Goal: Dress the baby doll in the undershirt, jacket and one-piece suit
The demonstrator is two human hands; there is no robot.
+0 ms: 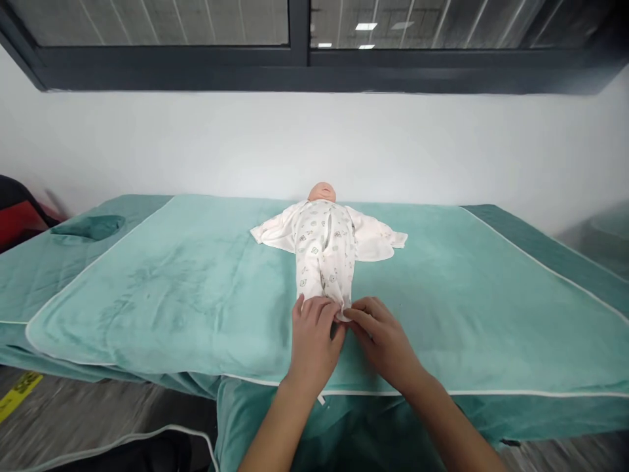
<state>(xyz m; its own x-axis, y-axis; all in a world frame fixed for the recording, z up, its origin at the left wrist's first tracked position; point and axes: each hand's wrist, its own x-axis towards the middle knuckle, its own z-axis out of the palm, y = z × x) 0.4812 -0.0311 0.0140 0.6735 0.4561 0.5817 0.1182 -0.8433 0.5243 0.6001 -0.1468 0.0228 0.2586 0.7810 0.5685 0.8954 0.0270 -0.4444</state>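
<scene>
A baby doll lies on its back on a teal blanket, head toward the wall. It wears a white printed romper with the sleeves spread out to both sides. My left hand rests on the romper's foot end, fingers curled over the fabric. My right hand pinches the same foot end from the right, fingertips meeting those of the left hand. Both hands grip the cloth at the doll's feet.
The blanket covers a table draped in darker green cloth, set against a white wall under a dark-framed window. A folded green cloth lies at the far left. A red and black object sits at the left edge.
</scene>
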